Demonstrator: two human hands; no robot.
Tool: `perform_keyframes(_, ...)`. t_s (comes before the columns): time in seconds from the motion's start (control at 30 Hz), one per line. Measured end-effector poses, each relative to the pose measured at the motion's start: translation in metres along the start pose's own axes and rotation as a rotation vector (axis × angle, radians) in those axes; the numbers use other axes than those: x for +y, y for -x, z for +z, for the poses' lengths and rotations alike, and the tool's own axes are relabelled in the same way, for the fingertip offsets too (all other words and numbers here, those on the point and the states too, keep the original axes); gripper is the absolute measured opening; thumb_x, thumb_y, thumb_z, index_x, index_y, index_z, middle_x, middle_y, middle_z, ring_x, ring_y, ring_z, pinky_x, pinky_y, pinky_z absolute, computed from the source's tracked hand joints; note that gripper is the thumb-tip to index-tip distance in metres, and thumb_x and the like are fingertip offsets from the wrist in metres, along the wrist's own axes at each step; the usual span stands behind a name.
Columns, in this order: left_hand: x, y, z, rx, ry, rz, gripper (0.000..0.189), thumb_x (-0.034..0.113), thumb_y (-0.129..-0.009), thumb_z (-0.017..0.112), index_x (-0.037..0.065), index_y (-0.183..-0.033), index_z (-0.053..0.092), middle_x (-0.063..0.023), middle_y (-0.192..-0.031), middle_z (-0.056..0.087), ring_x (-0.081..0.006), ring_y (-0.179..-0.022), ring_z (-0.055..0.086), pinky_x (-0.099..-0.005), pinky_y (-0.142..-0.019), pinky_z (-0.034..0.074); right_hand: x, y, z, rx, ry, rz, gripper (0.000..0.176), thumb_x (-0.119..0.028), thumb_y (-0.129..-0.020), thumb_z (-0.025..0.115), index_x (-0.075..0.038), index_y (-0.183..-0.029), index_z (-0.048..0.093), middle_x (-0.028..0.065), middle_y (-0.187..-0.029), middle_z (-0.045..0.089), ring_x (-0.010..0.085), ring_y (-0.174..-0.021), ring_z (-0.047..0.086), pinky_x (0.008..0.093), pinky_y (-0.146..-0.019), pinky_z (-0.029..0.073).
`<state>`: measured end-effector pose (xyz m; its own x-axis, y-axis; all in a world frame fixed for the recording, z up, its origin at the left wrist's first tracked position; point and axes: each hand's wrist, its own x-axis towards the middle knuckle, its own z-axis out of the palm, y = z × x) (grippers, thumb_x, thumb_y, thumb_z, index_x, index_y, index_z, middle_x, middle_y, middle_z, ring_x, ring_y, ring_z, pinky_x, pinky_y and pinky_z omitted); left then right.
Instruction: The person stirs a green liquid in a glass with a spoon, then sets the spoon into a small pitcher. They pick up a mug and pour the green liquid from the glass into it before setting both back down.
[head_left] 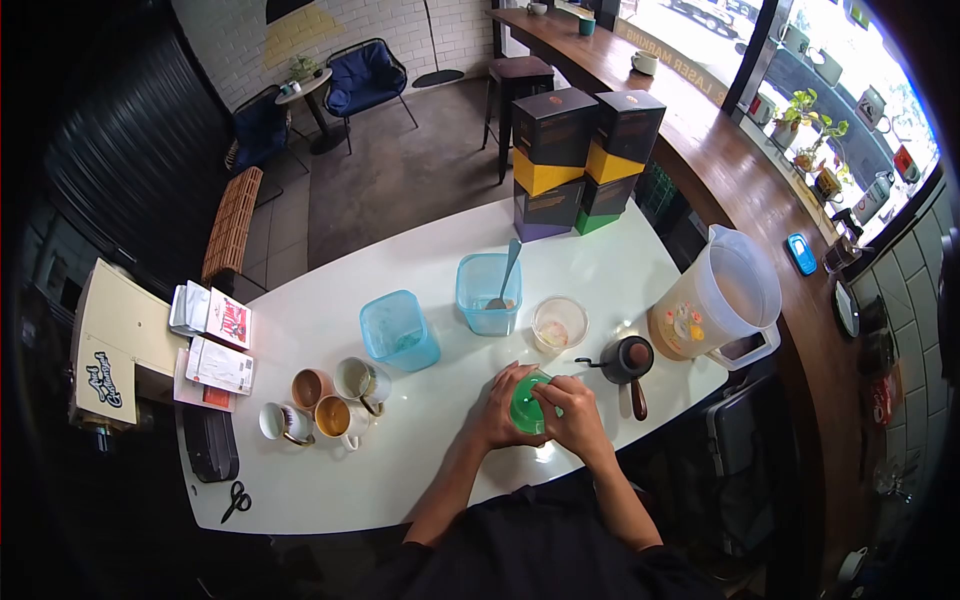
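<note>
A clear cup with green liquid (526, 408) stands near the table's front edge. My left hand (500, 405) is wrapped round its left side. Over the cup's right rim, my right hand (574, 412) is closed in a pinch; what its fingers hold is hidden. Just beyond the cup sits a round clear tub (560, 324) with a little residue inside. To the right is a dark pot with a wooden handle (628, 362). Farther back, a blue plastic container (488, 292) has a spoon (512, 265) leaning in it, and a second blue container (400, 330) stands left of it.
A large lidless pitcher (735, 285) with brownish liquid stands at the right. Several mugs (340, 415) cluster at the left, near scissors (237, 500) and a dark case (212, 445). Stacked boxes (555, 130) rise at the far edge. A wooden counter (690, 125) runs along the window.
</note>
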<state>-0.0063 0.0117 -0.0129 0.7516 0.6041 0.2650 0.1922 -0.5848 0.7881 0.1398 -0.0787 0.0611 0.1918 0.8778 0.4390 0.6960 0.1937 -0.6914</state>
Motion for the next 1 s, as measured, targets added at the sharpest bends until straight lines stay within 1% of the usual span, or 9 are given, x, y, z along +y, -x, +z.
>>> perform_keyframes(0.2, 0.003, 0.001, -0.002, -0.013, 0.019, -0.032, 0.114, 0.045, -0.049, 0.094, 0.008, -0.144, 0.043, -0.0156, -0.144, 0.050, -0.0400, -0.141, 0.040, -0.0518, -0.116, 0.035, 0.004, -0.003, -0.001, 0.059, 0.086, -0.007, 0.019, 0.002, -0.075, 0.067, -0.003, -0.094, 0.071, 0.0109, -0.076, 0.060, 0.0299, -0.071, 0.059, 0.0410, -0.068, 0.046)
perform_keyframes(0.27, 0.005, 0.000, -0.003, -0.028, 0.063, -0.074, 0.112, 0.050, -0.051, 0.092, 0.009, -0.142, 0.043, -0.0138, -0.145, 0.048, -0.0427, -0.140, 0.038, -0.0529, -0.119, 0.029, 0.002, -0.005, -0.006, 0.087, 0.132, -0.015, 0.018, 0.002, -0.076, 0.067, -0.003, -0.093, 0.070, 0.0106, -0.074, 0.059, 0.0293, -0.071, 0.059, 0.0410, -0.068, 0.045)
perform_keyframes(0.3, 0.005, -0.001, -0.004, -0.027, 0.063, -0.074, 0.112, 0.050, -0.051, 0.092, 0.009, -0.142, 0.043, -0.0138, -0.145, 0.048, -0.0427, -0.140, 0.038, -0.0529, -0.119, 0.029, 0.001, -0.005, -0.007, 0.087, 0.133, -0.015, 0.018, 0.002, -0.076, 0.067, -0.003, -0.093, 0.070, 0.0106, -0.074, 0.059, 0.0293, -0.071, 0.059, 0.0410, -0.068, 0.045)
perform_keyframes(0.37, 0.005, -0.001, -0.004, -0.024, 0.022, -0.026, 0.112, 0.048, -0.051, 0.093, 0.008, -0.143, 0.043, -0.0155, -0.144, 0.050, -0.0401, -0.141, 0.040, -0.0525, -0.116, 0.034, 0.001, -0.004, -0.009, 0.096, 0.151, 0.016, 0.016, 0.001, -0.078, 0.067, -0.003, -0.092, 0.070, 0.0109, -0.074, 0.059, 0.0296, -0.071, 0.059, 0.0410, -0.067, 0.045)
perform_keyframes(0.47, 0.005, -0.001, -0.003, -0.034, 0.068, -0.074, 0.113, 0.050, -0.050, 0.092, 0.009, -0.143, 0.043, -0.0137, -0.144, 0.049, -0.0420, -0.140, 0.038, -0.0527, -0.119, 0.030, 0.004, -0.001, -0.012, 0.070, 0.146, 0.063, 0.013, 0.000, -0.079, 0.067, -0.002, -0.091, 0.070, 0.0115, -0.074, 0.059, 0.0304, -0.071, 0.059, 0.0413, -0.067, 0.046)
perform_keyframes(0.67, 0.004, -0.002, -0.004, -0.032, 0.060, -0.058, 0.112, 0.048, -0.050, 0.092, 0.008, -0.142, 0.043, -0.0139, -0.143, 0.050, -0.0421, -0.139, 0.040, -0.0524, -0.118, 0.031, 0.002, 0.004, -0.009, -0.044, -0.002, 0.129, 0.013, -0.002, -0.080, 0.068, -0.002, -0.093, 0.072, 0.0131, -0.079, 0.064, 0.0331, -0.074, 0.063, 0.0444, -0.069, 0.049)
perform_keyframes(0.77, 0.005, -0.002, -0.005, -0.026, 0.030, -0.023, 0.114, 0.044, -0.049, 0.094, 0.008, -0.144, 0.042, -0.0161, -0.144, 0.050, -0.0415, -0.140, 0.041, -0.0524, -0.116, 0.035, -0.002, 0.003, -0.002, -0.018, -0.064, 0.095, 0.016, -0.001, -0.082, 0.067, -0.003, -0.096, 0.072, 0.0140, -0.081, 0.065, 0.0337, -0.076, 0.063, 0.0451, -0.069, 0.050)
perform_keyframes(0.9, 0.002, -0.001, -0.002, -0.015, 0.002, 0.010, 0.114, 0.043, -0.049, 0.094, 0.008, -0.145, 0.042, -0.0159, -0.144, 0.049, -0.0411, -0.140, 0.041, -0.0521, -0.116, 0.035, 0.000, 0.001, 0.003, 0.012, -0.074, 0.075, 0.019, 0.001, -0.082, 0.065, -0.004, -0.099, 0.072, 0.0143, -0.079, 0.064, 0.0342, -0.075, 0.063, 0.0452, -0.069, 0.050)
perform_keyframes(1.0, 0.003, 0.000, -0.003, -0.018, 0.011, -0.020, 0.114, 0.044, -0.050, 0.094, 0.008, -0.145, 0.042, -0.0157, -0.144, 0.049, -0.0403, -0.140, 0.041, -0.0517, -0.116, 0.035, 0.003, -0.001, 0.002, 0.035, 0.022, 0.086, 0.021, 0.002, -0.081, 0.065, -0.005, -0.100, 0.072, 0.0138, -0.079, 0.063, 0.0344, -0.074, 0.062, 0.0451, -0.069, 0.050)
